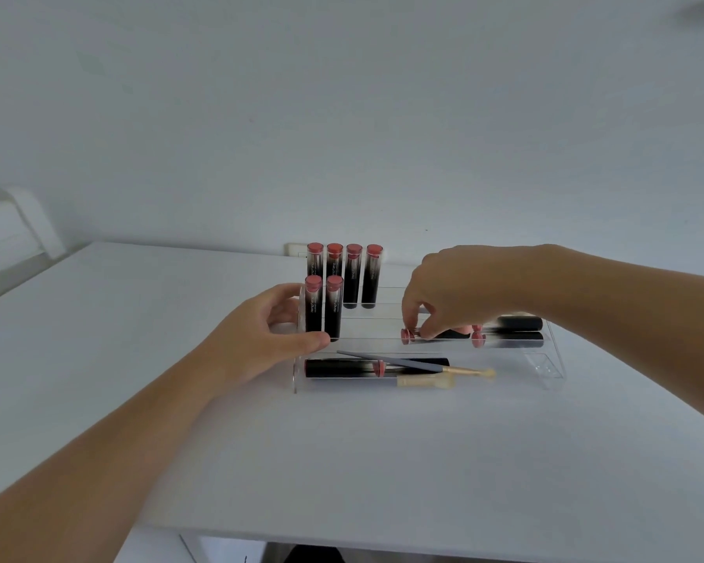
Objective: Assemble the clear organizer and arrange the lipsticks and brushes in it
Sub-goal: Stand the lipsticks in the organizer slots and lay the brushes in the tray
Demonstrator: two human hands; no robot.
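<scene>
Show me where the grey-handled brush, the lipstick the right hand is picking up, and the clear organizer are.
Grey-handled brush [391, 360]: head view, middle of its grey handle.
Lipstick [407, 336]: head view, its pink end cap by the right hand [460, 290] fingers.
Clear organizer [547, 369]: head view, its right-side wall.

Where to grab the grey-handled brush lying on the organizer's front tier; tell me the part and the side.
Grip the grey-handled brush at its bare grey handle end, coming from above at the left. It lies slanted across a lying lipstick, so that end looks raised and free; the bristle end sits low beside the second brush.
</scene>
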